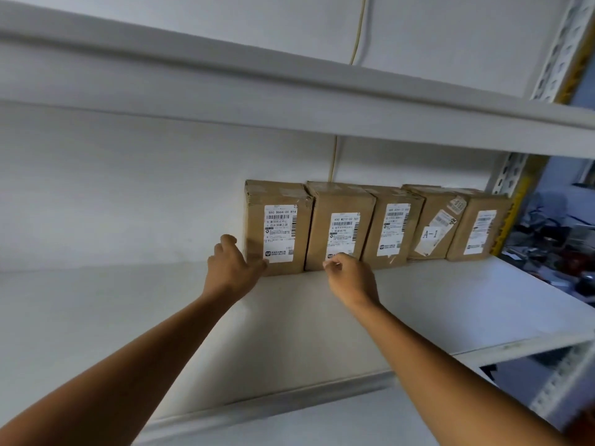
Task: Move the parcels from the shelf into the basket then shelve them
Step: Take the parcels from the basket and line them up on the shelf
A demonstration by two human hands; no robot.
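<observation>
Several brown cardboard parcels with white labels stand upright in a row at the back of the white shelf (418,294). My left hand (233,268) is at the lower left corner of the leftmost parcel (278,226). Its thumb lies across the front face and its fingers curl beside the left side. My right hand (351,278) hovers low in front of the second parcel (341,226), fingers loosely curled and holding nothing. The third parcel (392,226), a tilted parcel marked A-1 (433,226) and the rightmost parcel (479,230) stand further right. No basket is in view.
Another white shelf board (289,101) runs overhead. A perforated metal upright (505,178) stands at the right end. Beyond it is a cluttered dark area (553,239). A thin yellowish cable (333,159) runs down the wall behind the parcels. The shelf surface stretches left of the parcels.
</observation>
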